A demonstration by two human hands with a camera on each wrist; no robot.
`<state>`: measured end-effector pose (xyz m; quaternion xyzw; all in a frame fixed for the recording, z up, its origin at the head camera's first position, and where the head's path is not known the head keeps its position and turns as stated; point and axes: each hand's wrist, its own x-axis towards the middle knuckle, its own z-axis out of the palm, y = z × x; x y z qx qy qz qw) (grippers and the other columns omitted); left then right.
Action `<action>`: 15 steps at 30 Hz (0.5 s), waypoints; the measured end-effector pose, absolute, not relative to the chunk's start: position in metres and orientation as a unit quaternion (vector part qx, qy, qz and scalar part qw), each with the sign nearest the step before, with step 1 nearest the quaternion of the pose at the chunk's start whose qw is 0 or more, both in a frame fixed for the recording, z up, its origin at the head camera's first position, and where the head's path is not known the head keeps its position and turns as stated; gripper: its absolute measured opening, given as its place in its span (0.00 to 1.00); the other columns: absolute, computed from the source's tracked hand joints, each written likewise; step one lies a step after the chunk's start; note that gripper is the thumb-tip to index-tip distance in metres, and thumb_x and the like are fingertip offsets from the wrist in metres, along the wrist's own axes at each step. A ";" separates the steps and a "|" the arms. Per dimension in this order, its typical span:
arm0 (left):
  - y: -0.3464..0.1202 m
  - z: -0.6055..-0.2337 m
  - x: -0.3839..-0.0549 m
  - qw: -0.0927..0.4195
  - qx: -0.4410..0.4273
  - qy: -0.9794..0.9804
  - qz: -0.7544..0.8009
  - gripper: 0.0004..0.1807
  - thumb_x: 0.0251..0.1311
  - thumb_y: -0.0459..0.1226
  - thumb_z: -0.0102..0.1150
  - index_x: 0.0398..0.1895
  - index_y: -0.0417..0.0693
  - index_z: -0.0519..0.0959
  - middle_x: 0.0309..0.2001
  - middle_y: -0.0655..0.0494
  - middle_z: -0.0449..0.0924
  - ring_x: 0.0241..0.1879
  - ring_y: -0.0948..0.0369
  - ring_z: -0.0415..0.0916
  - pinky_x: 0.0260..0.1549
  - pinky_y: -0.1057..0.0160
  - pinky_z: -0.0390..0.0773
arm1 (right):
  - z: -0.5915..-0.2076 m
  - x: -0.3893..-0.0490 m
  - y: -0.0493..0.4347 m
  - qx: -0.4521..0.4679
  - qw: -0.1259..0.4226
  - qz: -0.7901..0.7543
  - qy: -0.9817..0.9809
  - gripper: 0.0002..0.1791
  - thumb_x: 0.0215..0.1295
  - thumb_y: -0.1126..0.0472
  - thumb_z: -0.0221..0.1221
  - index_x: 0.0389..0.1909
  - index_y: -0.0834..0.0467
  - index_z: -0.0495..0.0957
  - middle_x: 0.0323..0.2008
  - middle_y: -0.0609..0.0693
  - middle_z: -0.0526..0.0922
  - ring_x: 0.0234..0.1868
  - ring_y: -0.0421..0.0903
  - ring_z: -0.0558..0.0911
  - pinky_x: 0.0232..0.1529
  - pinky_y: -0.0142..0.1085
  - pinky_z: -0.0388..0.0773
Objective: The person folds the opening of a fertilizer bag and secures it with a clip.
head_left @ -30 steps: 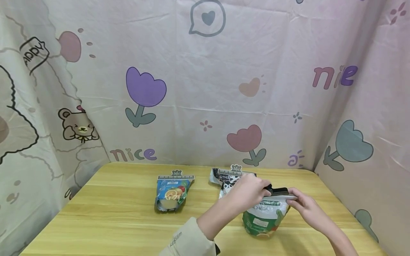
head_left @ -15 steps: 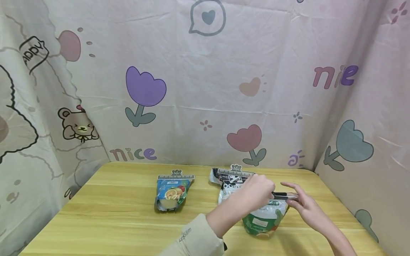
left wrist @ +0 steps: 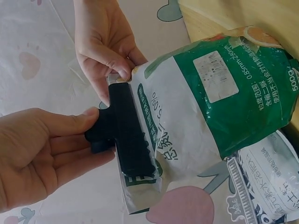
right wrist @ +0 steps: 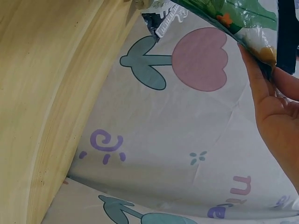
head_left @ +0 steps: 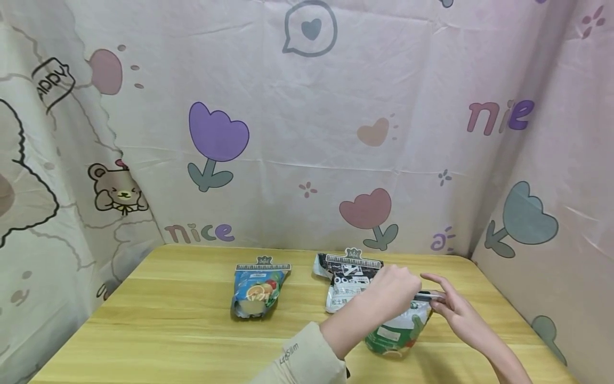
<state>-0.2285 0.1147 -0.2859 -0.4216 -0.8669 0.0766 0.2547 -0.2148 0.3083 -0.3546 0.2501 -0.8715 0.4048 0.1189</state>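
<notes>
A green and white bag [head_left: 390, 336] stands upright on the table at the right, a dark bag clip [left wrist: 128, 130] lying across its top edge. My left hand [head_left: 392, 290] pinches the clip's handle between thumb and fingers, as the left wrist view shows. At the bag's top right corner, my right hand [head_left: 458, 312] pinches the folded edge beside the clip's end, its index finger raised in the head view. In the right wrist view, thumb and finger of the right hand [right wrist: 280, 116] hold that corner. The left forearm hides part of the bag in the head view.
A black and white bag [head_left: 338, 296] with a ruler-like clip [head_left: 354, 260] stands just behind the left hand. Farther left is a blue bag [head_left: 256, 296] with a similar clip [head_left: 263, 265]. Patterned cloth [head_left: 307, 133] walls surround the wooden table [head_left: 182, 320].
My left hand has shifted right and slightly down along the bag's top, covering more of the clip. The right hand stays at the corner, its index finger now lifted.
</notes>
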 end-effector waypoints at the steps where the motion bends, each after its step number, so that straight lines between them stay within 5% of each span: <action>1: 0.115 -0.286 -0.228 0.253 -0.417 -0.870 0.077 0.09 0.52 0.35 0.62 0.21 0.62 0.79 0.14 0.68 0.65 0.14 0.70 0.56 0.12 0.76 0.61 | -0.354 -0.215 0.308 0.248 0.121 0.401 -0.873 0.25 0.64 0.77 0.45 0.62 0.67 0.54 0.35 0.53 0.78 0.33 0.36 0.74 0.29 0.32 0.72; 7: 0.114 -0.288 -0.231 0.205 -0.383 -0.900 0.028 0.01 0.55 0.44 0.62 0.30 0.62 0.82 0.17 0.68 0.70 0.16 0.70 0.61 0.12 0.74 0.63 | -0.352 -0.215 0.308 0.247 0.122 0.391 -0.878 0.23 0.65 0.76 0.46 0.60 0.66 0.58 0.38 0.54 0.78 0.35 0.36 0.75 0.30 0.33 0.72; 11: 0.104 -0.296 -0.237 0.145 -0.374 -0.914 -0.060 0.13 0.54 0.49 0.62 0.43 0.63 0.80 0.25 0.70 0.75 0.21 0.71 0.66 0.15 0.74 0.63 | -0.352 -0.214 0.308 0.249 0.107 0.400 -0.876 0.22 0.67 0.74 0.46 0.60 0.67 0.57 0.42 0.62 0.76 0.36 0.36 0.76 0.30 0.33 0.74; 15: 0.083 -0.312 -0.244 0.106 -0.359 -0.910 -0.180 0.25 0.51 0.48 0.65 0.55 0.62 0.75 0.41 0.72 0.78 0.38 0.71 0.73 0.26 0.73 0.71 | -0.353 -0.211 0.307 0.223 0.086 0.417 -0.877 0.21 0.67 0.70 0.48 0.60 0.68 0.57 0.50 0.67 0.70 0.40 0.36 0.76 0.34 0.34 0.76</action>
